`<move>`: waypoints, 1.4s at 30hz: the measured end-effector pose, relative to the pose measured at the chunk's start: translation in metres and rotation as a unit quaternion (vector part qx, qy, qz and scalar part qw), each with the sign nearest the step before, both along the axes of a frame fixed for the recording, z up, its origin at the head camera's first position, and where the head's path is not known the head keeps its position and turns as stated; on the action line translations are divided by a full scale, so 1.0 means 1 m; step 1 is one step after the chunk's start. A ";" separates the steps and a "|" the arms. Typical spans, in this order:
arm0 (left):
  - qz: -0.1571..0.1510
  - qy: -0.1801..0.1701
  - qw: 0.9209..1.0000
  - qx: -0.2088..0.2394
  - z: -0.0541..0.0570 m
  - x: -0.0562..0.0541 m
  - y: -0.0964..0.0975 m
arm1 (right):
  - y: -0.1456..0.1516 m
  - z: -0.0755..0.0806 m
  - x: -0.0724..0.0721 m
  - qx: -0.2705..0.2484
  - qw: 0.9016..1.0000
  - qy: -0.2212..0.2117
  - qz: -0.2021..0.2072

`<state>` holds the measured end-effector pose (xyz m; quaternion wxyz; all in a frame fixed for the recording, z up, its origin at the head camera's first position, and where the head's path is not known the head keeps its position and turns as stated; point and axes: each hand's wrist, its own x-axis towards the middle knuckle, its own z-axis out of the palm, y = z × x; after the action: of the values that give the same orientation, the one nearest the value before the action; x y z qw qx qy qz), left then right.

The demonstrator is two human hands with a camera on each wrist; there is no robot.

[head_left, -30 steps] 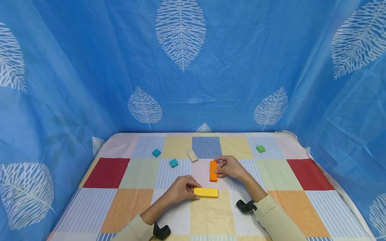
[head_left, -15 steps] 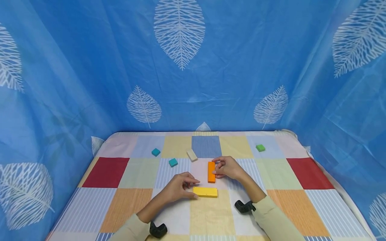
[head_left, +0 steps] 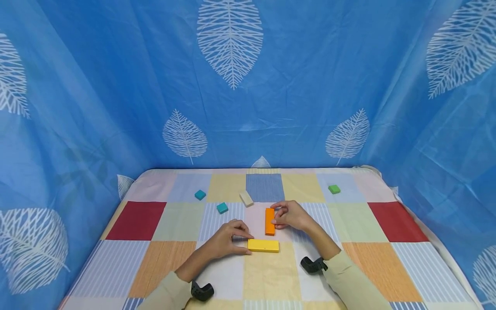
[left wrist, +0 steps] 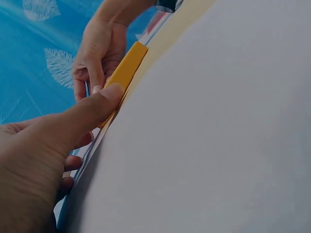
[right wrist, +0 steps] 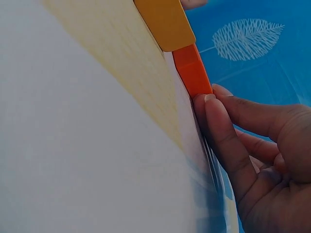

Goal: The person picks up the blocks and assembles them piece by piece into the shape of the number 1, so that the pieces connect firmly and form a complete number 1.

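A yellow rectangular block (head_left: 263,246) lies crosswise on the patchwork cloth. My left hand (head_left: 228,238) pinches its left end, with the thumb on the near side and the index finger on the far side. Just beyond it an orange rectangular block (head_left: 269,222) lies lengthwise, its near end close to the yellow block. My right hand (head_left: 293,215) holds the orange block by its right side and far end. In the right wrist view, thumb and index finger meet at the end of the orange block (right wrist: 193,73). The left wrist view shows the left thumb against the yellow block (left wrist: 127,68).
A cream block (head_left: 246,199) lies behind the orange one. Two teal blocks (head_left: 222,208) are to the left, and a green block (head_left: 334,189) sits at the back right. A blue leaf-patterned curtain (head_left: 294,107) hangs behind the patchwork-covered table (head_left: 174,267) and on both sides.
My left fingers loosened from the yellow block's end, then closed in on it again. The orange block has shifted slightly left with my right hand. The other blocks stay put.
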<state>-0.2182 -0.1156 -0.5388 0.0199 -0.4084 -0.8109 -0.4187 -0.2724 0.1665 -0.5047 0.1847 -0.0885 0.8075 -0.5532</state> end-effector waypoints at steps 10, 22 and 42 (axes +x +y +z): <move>0.010 0.032 0.999 0.001 -0.005 0.000 0.000 | 0.003 -0.003 0.000 -0.033 0.999 -0.008 0.015; 0.011 0.053 0.999 0.006 -0.003 -0.002 0.003 | -0.002 0.000 0.004 -0.051 0.998 -0.014 0.045; 0.025 0.002 1.000 -0.017 -0.003 0.000 0.001 | -0.014 -0.004 0.010 -0.059 0.996 -0.012 0.073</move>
<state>-0.2179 -0.1145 -0.5417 0.0251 -0.3895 -0.8276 -0.4035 -0.2625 0.1524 -0.5091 0.2288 -0.1514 0.7625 -0.5859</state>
